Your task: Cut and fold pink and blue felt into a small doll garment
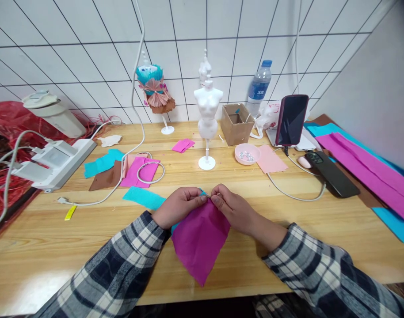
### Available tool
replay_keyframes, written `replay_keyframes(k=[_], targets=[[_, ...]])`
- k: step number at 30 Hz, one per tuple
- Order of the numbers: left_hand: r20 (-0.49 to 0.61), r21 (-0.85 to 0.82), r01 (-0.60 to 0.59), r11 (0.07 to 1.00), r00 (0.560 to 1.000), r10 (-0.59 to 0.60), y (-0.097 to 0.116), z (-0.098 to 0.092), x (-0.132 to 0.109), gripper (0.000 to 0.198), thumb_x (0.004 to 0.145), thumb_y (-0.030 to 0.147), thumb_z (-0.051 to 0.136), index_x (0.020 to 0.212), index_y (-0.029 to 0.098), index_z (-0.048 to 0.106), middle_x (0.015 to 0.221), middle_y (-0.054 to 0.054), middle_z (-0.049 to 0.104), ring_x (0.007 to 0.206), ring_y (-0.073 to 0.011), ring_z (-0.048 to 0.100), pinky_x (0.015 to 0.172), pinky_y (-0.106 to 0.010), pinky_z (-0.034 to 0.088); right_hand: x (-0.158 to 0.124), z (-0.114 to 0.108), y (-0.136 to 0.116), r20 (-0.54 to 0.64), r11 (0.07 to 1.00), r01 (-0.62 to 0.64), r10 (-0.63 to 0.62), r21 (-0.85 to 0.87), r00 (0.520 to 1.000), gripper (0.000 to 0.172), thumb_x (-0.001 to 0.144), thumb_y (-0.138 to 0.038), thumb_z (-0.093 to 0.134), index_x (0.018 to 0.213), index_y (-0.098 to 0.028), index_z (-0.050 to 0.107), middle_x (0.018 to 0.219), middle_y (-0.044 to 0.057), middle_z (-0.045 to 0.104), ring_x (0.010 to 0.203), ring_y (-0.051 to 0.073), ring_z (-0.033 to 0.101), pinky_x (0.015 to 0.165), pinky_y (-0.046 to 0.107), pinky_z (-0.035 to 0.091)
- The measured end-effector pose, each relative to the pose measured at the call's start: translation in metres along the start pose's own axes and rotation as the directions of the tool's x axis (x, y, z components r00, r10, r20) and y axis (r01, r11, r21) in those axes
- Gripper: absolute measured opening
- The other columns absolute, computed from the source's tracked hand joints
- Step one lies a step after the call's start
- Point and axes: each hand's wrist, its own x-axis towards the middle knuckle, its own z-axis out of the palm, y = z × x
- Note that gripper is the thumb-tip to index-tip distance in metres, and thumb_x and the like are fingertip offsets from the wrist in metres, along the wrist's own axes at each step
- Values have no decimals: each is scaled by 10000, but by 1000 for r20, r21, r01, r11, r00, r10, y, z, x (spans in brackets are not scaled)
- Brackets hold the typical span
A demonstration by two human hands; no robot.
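My left hand and my right hand meet at the front middle of the table, both with fingers pinched on the top edge of a magenta crepe paper piece. The sheet hangs from the pinch and narrows to a point at the bottom. A bit of blue paper pokes up between the fingertips, and more blue shows behind the sheet. Beside my left wrist lies a blue crepe paper strip. Straight ahead of my hands stands a small white mannequin on a round base.
A paper-dressed mannequin stands back left. Right of centre are a cardboard box, a pink bowl of small beads, a bottle and a propped phone. A power strip and white cables occupy the left.
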Motion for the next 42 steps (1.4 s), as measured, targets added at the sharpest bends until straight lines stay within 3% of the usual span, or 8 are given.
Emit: replay_keyframes(k=[9, 24, 33, 42], targets=[[50, 137, -27, 990, 999, 20, 0, -4, 0, 374, 768, 492, 652, 695, 131, 588, 584, 48, 470, 520, -71, 371, 487, -194, 290, -1, 1, -2, -20, 1000, 16, -17, -10, 1000, 184, 978, -412, 346, 960, -242, 412, 685, -54, 488, 645, 150, 499, 620, 277, 331], [45, 75, -38, 997, 998, 34, 2, -2, 0, 309, 791, 427, 656, 729, 125, 645, 637, 28, 547, 574, -80, 433, 534, -191, 343, -1, 6, -2, -76, 1000, 3, -3, -7, 997, 147, 968, -383, 384, 941, -241, 409, 668, -60, 477, 625, 144, 491, 606, 271, 329], [41, 8, 18, 1000, 999, -18, 3, -2, -1, 332, 755, 459, 688, 740, 132, 637, 629, 33, 571, 548, -79, 448, 527, -197, 352, -1, 0, 3, -9, 997, 10, -10, 71, 1000, 221, 970, -430, 363, 918, -230, 441, 705, -45, 501, 657, 139, 483, 611, 264, 342], [36, -6, 9, 1000, 999, -9, 4, 0, -2, 298, 757, 435, 688, 732, 140, 657, 651, 20, 602, 568, -93, 480, 550, -207, 381, 0, 4, 3, -44, 997, -22, 25, 78, 999, 200, 964, -412, 386, 920, -227, 451, 714, -41, 525, 668, 142, 503, 608, 265, 349]])
